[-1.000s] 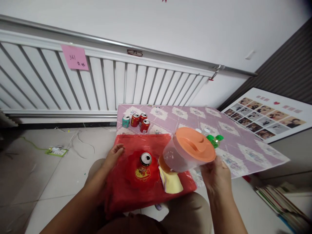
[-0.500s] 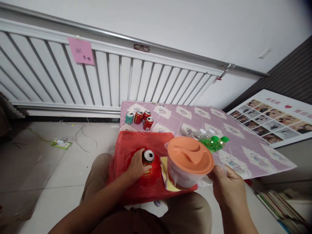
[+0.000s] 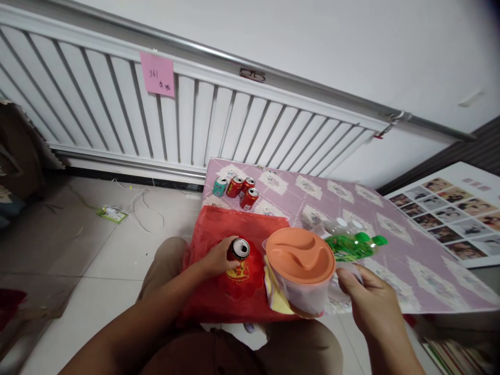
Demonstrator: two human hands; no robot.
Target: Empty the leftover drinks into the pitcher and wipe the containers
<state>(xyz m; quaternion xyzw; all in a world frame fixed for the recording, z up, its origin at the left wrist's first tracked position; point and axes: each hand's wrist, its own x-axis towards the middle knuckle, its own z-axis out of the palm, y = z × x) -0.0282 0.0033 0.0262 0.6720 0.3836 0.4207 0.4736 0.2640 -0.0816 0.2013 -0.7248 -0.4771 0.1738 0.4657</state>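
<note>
My left hand is closed around a dark drink can with an open top, over a red plastic cloth with a yellow print. My right hand grips the handle of a translucent plastic pitcher with an orange lid. The pitcher tilts slightly, and some brownish liquid shows near its bottom. A yellow cloth lies partly beneath and beside the pitcher. Left of the pitcher, the can is a short way off, not touching it.
Several opened cans, red ones and a teal one, stand at the table's back left. Green-capped bottles lie to the right on the purple patterned tablecloth. Behind is a white radiator; a photo board leans at right.
The view has shifted left, so the surroundings appear farther right. The pitcher has come a little nearer the can and tips slightly toward it. Both hands keep their holds.
</note>
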